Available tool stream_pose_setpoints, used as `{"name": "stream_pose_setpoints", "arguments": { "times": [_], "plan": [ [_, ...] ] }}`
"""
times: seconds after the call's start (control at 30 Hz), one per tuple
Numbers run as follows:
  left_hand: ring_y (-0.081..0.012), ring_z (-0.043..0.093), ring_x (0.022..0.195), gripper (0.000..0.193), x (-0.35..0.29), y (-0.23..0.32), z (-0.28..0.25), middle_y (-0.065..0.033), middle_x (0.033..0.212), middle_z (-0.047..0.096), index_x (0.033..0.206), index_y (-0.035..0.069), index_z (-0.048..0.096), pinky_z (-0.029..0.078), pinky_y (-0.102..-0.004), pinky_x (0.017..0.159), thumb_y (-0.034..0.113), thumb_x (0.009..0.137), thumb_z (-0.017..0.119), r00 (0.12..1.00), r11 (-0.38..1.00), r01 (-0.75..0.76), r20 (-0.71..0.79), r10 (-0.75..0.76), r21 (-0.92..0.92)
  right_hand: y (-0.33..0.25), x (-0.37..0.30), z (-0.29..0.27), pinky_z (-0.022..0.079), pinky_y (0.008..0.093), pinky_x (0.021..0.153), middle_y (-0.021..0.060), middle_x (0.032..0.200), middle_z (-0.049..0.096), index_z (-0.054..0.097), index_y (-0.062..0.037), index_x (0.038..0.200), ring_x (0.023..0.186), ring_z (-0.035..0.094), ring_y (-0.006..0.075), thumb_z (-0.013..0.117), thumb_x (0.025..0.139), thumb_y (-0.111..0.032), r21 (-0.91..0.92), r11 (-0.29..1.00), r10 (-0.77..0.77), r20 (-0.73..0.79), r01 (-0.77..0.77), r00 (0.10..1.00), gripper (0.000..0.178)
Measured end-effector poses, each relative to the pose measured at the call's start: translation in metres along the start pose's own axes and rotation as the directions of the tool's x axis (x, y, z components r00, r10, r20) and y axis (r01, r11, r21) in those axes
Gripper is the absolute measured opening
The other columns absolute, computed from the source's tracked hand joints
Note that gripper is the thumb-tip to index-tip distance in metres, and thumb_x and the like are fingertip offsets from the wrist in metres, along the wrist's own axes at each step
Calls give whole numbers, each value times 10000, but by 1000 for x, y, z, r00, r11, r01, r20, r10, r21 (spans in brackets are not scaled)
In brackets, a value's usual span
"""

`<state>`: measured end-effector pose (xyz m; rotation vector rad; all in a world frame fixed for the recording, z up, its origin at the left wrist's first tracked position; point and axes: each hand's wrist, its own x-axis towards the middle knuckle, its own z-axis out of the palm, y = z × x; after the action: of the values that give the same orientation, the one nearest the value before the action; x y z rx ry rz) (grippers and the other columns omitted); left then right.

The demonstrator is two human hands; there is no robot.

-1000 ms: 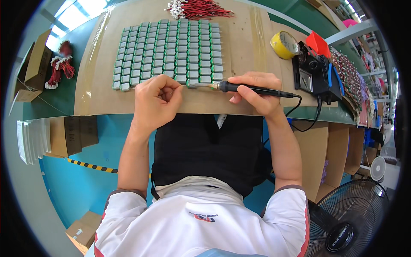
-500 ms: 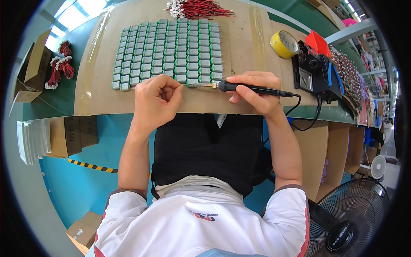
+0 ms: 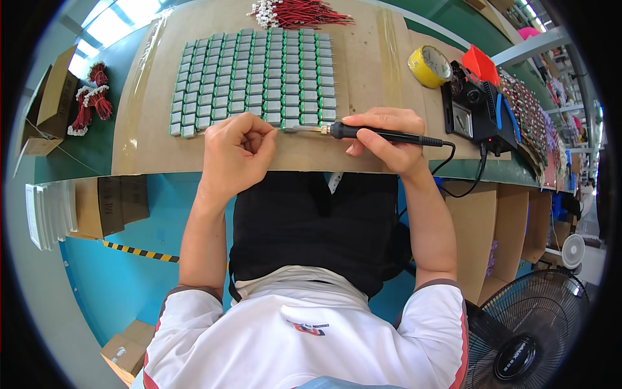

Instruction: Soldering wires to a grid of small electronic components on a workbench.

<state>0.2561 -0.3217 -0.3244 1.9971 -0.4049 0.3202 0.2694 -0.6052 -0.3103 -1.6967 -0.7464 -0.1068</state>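
Observation:
My right hand [image 3: 392, 137] grips a black soldering iron [image 3: 363, 132] like a pen. The iron's metal shaft points left, along the near row of small grey-and-green components [image 3: 256, 74], which stand in tight columns on the cardboard. At the near edge of those columns, thumb and fingertips of my left hand [image 3: 236, 148] are pinched together. What that pinch holds, if anything, is too small to make out. Iron tip and left fingertips are close together, and the exact contact spot is hard to see.
Red wires with white connectors [image 3: 298, 14] lie beyond the components. To the right are a yellow tape roll [image 3: 429, 67] and a soldering station [image 3: 483, 107], its cord looping to the iron. Small wire bundles [image 3: 91, 104] and an open carton [image 3: 55, 97] sit at left.

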Motion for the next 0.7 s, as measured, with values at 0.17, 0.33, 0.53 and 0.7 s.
{"name": "stream_pose_setpoints", "arguments": {
  "times": [0.17,0.33,0.53,0.7],
  "plan": [
    [-46,498,516,110,3,0,2,-3,612,589,745,-14,651,399,-212,481,-18,797,749,1000,1000,-1,-3,1,-7,0,2,-1,596,299,650,189,774,735,742,114,1069,658,741,222,621,855,21,1,1000,11,-5,-11,1000,263],
    [-44,490,513,109,2,0,2,-3,613,586,746,-14,654,394,-212,479,-20,801,748,1000,1000,-21,-5,21,16,-1,1,0,597,300,655,189,770,735,743,112,1072,660,742,225,620,852,24,17,1000,25,-12,-25,1000,267],
    [-6,474,551,86,0,-1,1,31,649,591,779,-14,675,365,-180,495,-28,830,742,1000,1000,-23,14,22,17,-1,-1,0,593,297,655,194,774,738,743,110,1078,661,744,224,619,849,27,7,1000,24,-10,-24,1000,273],
    [-25,480,532,93,0,2,1,15,631,587,769,-14,669,378,-197,486,-24,820,746,1000,1000,-23,2,23,21,0,-1,0,588,291,655,192,778,740,745,105,1078,658,742,217,620,850,25,3,1000,-1,-8,1,1000,272]
  ]
}}
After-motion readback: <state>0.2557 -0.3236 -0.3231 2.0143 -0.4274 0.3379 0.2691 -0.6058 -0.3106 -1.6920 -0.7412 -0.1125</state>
